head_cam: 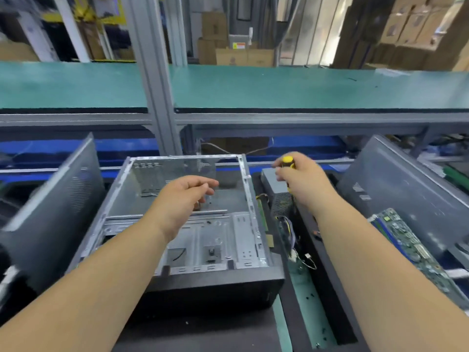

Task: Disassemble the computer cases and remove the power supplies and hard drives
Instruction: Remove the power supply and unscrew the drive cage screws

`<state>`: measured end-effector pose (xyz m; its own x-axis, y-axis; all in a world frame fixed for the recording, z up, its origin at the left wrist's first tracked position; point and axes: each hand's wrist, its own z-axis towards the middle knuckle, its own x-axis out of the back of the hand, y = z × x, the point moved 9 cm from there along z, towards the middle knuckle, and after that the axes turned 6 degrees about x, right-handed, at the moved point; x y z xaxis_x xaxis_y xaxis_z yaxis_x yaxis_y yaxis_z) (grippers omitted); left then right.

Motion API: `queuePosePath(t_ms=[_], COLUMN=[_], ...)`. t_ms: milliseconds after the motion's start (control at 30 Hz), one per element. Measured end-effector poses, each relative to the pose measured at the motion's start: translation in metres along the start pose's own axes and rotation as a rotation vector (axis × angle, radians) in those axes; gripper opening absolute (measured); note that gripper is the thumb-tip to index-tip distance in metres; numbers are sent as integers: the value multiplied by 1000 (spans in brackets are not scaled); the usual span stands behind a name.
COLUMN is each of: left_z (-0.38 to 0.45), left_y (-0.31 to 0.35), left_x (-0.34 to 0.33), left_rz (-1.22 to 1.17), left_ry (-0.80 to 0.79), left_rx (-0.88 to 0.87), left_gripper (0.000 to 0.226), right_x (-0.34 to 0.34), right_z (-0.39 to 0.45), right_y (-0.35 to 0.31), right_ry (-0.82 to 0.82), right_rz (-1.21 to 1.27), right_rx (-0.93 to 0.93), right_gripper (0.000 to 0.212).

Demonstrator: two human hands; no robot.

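The open computer case (pixel 182 224) lies on its side in the middle of the bench, its open face upward and its dark front panel toward the person; its long axis runs away from the person toward the shelf. The inside looks stripped to bare metal. The left hand (pixel 182 199) hovers over the cavity with fingers loosely curled, holding nothing. The right hand (pixel 302 179) grips a yellow-and-black screwdriver (pixel 288 162), its butt end up, above a grey power supply (pixel 278 191) that lies just beside the case's right wall, its bundle of wires (pixel 291 237) trailing toward the person. A circuit board (pixel 411 247) lies farther right, in front of a leaning grey side panel (pixel 406 184); another panel (pixel 53 199) leans at the left. Small black screws (pixel 308 297) dot the green mat (pixel 302 288). Behind, a green-topped shelf (pixel 279 87) on a grey metal frame crosses the view, with stacked cardboard boxes (pixel 228 44) beyond.
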<state>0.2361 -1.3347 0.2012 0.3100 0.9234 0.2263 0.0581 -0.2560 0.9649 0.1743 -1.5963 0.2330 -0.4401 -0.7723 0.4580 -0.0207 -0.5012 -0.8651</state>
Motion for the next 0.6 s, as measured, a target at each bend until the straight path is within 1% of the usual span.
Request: queuePosePath(t_ms=[67, 133, 200, 267, 333, 400, 467, 533, 600], left_z=[-2, -4, -8, -14, -21, -24, -27, -29, -29], left_y=[-5, -14, -27, -40, -53, -66, -75, -77, -75], left_x=[33, 66, 98, 125, 136, 132, 122, 114, 110], left_rz=[2, 27, 75, 159, 285, 481, 664, 781, 806], left_ry=[51, 101, 156, 197, 159, 38, -70, -100, -87], left_rx=[-9, -10, -13, -24, -42, -52, -79, -138, -196], left_gripper=[31, 31, 30, 26, 20, 13, 9, 14, 19], right_x=[-16, -38, -63, -90, -116, -140, -160, -175, -184], right_z=[0, -5, -11, -18, -27, -37, -48, -59, -66], right_y=[-42, -76, -98, -113, -123, -129, -134, -138, -140], right_ry=[31, 30, 17, -6, -45, -85, -112, -130, -138], right_rz=[-3, -1, 5, 26, 87, 137, 127, 100, 62], right_rx=[165, 281, 334, 344, 326, 299, 292, 295, 292], right_gripper=[12, 9, 6, 4, 6, 5, 7, 9, 11])
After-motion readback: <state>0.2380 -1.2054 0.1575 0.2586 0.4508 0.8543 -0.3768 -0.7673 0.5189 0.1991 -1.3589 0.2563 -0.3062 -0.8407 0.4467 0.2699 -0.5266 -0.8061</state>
